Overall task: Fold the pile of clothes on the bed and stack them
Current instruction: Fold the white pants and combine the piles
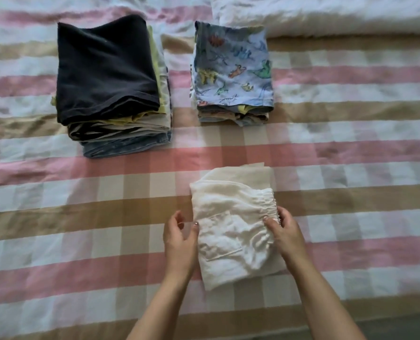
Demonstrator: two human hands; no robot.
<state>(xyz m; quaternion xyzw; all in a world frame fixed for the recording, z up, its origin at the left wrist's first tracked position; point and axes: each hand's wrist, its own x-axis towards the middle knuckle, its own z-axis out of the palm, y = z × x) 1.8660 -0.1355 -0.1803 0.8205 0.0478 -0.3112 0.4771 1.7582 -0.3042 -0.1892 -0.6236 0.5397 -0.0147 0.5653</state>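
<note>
A folded white garment (231,224) with a patch pocket and an elastic waistband lies on the checked bedcover in front of me. My left hand (179,238) is at its left edge, thumb touching the cloth and fingers spread. My right hand (286,231) grips the gathered waistband on the right side. Further back stand two stacks of folded clothes: a tall left stack (111,82) topped by a dark garment, and a smaller right stack (232,69) topped by light blue dinosaur-print cloth.
The bedcover (81,217) has pink, tan and white checks. A white rumpled blanket (339,15) lies along the far right. The bed's near edge (375,325) runs at the bottom right.
</note>
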